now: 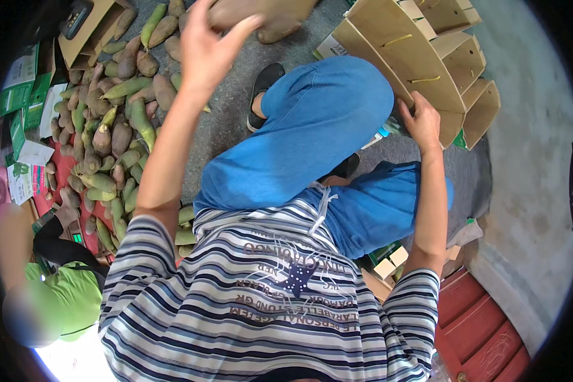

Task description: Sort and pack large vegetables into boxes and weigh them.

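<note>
My shirt (267, 312) is white with dark navy stripes; my shorts (312, 140) are plain blue. The tubers (118, 114) heaped on the grey floor (235, 108) are brown and green. The stacked cartons (426, 57) are tan. My sandal (266, 79) is black.

You see soft, even daylight with faint shadows. Straight lines bend near the round black rim. Your raised left hand (210, 48) looks slightly blurry. White glare sits bottom left.
</note>
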Demonstrator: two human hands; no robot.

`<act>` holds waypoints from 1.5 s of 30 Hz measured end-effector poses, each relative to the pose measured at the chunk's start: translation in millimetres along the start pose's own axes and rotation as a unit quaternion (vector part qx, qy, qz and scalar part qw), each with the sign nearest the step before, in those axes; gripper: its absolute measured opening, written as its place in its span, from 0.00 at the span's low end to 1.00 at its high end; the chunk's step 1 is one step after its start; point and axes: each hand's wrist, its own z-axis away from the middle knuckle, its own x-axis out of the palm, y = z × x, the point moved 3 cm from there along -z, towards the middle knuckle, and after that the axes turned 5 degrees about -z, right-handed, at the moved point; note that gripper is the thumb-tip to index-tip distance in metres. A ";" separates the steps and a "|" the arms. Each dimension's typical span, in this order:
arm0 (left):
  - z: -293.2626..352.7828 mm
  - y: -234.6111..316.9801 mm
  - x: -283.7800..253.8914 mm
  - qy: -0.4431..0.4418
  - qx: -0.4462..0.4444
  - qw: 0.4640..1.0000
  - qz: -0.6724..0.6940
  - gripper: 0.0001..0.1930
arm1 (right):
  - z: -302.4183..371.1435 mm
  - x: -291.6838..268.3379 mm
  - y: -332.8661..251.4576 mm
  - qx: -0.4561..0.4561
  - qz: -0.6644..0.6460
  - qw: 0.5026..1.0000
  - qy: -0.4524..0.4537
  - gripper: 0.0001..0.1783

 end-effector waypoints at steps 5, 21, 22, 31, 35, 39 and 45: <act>-27.9 79.1 81.2 -0.063 0.098 0.978 0.173 0.26 | -3.3 3.3 2.3 -0.011 0.009 1.000 -0.002 0.13; 292.7 -243.7 -113.2 -0.556 -0.269 0.610 -0.496 0.23 | -0.8 0.2 -6.1 -0.025 -0.014 0.999 -0.016 0.14; 318.3 -251.1 -134.5 -0.563 -0.304 0.569 -0.516 0.23 | -0.5 0.5 -1.4 -0.025 -0.001 1.000 -0.007 0.14; 369.1 -252.8 -188.4 -0.496 -0.290 0.551 -0.605 0.21 | -1.0 9.3 10.3 -0.038 -0.006 0.999 0.004 0.16; 370.5 -268.1 -204.4 -0.519 -0.322 0.511 -0.605 0.24 | -1.4 10.2 6.6 -0.030 -0.025 0.999 -0.006 0.14; 356.1 -281.8 -198.7 -0.578 -0.360 0.452 -0.576 0.23 | -0.2 8.0 13.9 -0.021 -0.023 0.999 -0.018 0.15; 365.8 -289.5 -186.3 -0.590 -0.279 0.471 -0.593 0.17 | 3.1 11.7 20.8 -0.019 0.003 1.000 0.007 0.13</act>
